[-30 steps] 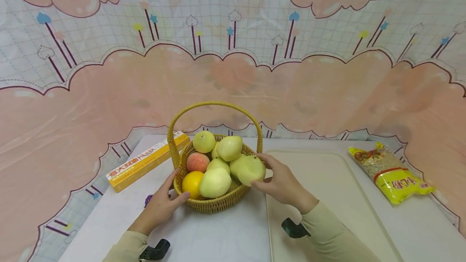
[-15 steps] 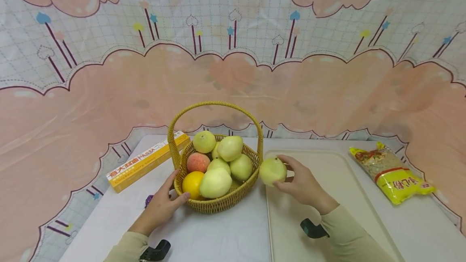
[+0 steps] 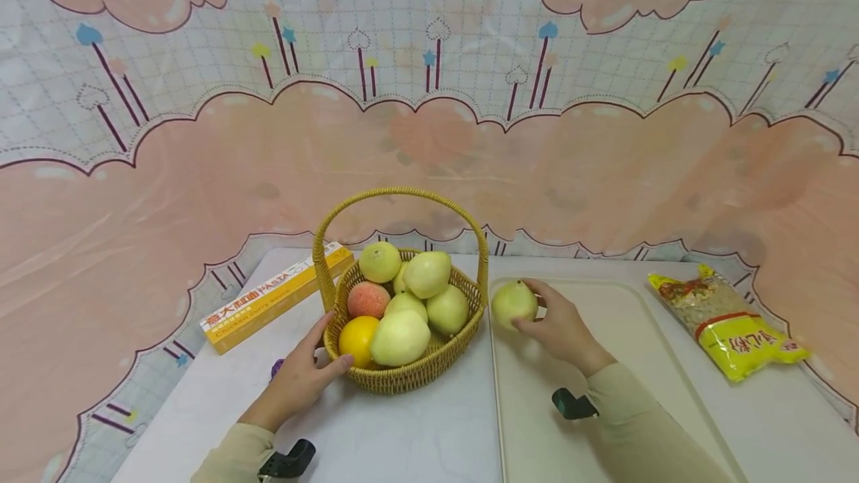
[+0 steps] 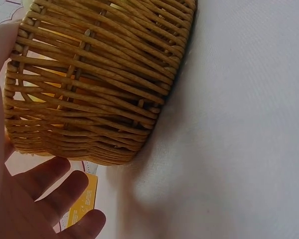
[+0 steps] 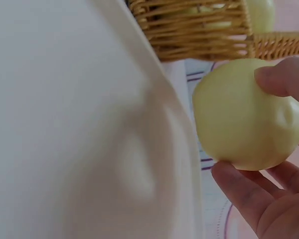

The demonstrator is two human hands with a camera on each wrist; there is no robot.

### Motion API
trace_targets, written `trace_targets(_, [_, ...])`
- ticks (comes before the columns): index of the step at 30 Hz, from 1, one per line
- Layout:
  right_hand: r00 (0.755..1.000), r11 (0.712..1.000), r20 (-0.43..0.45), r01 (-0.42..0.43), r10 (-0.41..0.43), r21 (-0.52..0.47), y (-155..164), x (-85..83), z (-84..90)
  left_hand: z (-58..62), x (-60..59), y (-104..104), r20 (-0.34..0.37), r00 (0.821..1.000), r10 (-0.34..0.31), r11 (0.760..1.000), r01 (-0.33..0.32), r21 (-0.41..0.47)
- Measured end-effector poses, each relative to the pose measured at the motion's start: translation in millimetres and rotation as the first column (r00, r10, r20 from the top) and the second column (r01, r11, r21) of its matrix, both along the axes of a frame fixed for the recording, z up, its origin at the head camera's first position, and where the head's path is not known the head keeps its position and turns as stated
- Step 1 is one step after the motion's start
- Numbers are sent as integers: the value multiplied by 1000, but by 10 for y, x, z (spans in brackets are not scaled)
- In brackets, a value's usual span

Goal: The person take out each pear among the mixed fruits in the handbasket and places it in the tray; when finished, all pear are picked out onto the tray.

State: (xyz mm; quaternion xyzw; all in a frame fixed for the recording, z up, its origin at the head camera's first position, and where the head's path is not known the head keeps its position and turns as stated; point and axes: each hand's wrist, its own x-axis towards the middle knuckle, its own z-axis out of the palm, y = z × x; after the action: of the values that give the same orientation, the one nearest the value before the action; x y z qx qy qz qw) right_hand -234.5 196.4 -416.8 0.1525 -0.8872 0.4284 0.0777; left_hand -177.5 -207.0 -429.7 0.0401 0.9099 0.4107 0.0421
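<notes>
A yellow-brown wicker basket [image 3: 409, 379] with a tall arched handle stands on the white table, filled with pale green fruits, a reddish peach [image 3: 367, 300] and an orange [image 3: 359, 340]. My left hand [image 3: 295, 384] holds its left front rim, with the thumb over the edge. In the left wrist view several fingertips [image 4: 72, 186] extend past the basket's wall. To the right of the basket, my right hand [image 3: 564, 328] grips a round, pale green pear [image 3: 513, 305] between thumb and fingers. The pear shows over the left part of a beige tray [image 3: 604, 408], above its surface in the right wrist view.
Behind the basket's left side lies a long yellow pasta box [image 3: 275, 297]. A yellow food packet [image 3: 728, 326] rests on the table right of the tray. A small purple object [image 3: 277, 368] peeks out beside my left hand. A patterned curtain [image 3: 429, 162] hangs behind.
My right hand has taken the pear from the basket's right side and carried it right, over the tray. My left hand has stayed on the rim.
</notes>
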Motion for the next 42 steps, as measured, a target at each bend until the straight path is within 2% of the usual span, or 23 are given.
trace_targets(9, [996, 998, 63, 60, -60, -10, -33, -175, -98, 3, -2, 2, 21, 1000, 8, 1000, -9, 15])
trace_targets(23, [984, 992, 132, 125, -120, -31, -53, -327, -202, -2, 11, 15, 15, 1000, 7, 999, -8, 36])
trace_targets(42, [983, 987, 114, 153, -147, -48, -100, -520, -243, -22, 6, 18, 12, 1000, 13, 999, -14, 39])
